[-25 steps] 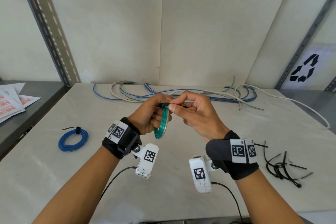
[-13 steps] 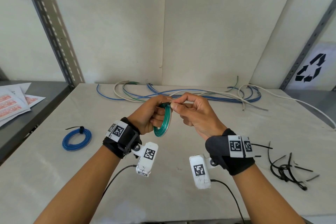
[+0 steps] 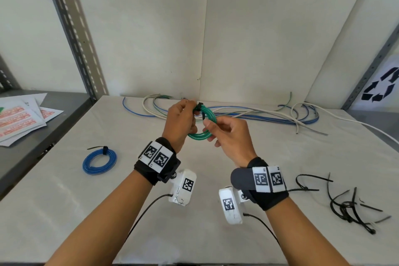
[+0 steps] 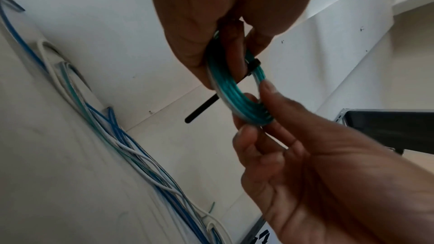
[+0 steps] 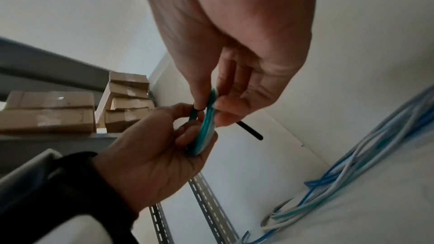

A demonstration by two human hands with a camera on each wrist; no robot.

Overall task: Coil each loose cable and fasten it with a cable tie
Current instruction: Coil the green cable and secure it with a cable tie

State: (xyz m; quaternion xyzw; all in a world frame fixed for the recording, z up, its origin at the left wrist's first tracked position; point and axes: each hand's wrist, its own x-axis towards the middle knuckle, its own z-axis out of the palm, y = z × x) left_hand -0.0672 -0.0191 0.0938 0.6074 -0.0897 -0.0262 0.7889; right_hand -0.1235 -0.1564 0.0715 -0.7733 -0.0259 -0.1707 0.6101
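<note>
A: Why are both hands on the green coil (image 3: 201, 124)?

B: The left hand (image 3: 180, 122) grips its far side, where the black tie (image 4: 251, 67) already goes around the loops, so they do not spring open; the right hand (image 3: 228, 136) pinches the near right edge to steady it, above the middle of the table (image 3: 280, 157).

A: And the tie tail (image 4: 202, 108)?

B: It sticks out free; I think pulling it tight comes next; the blue coil (image 3: 99, 161) at the left is tied, the loose cables (image 3: 259, 114) wait far back.
</note>
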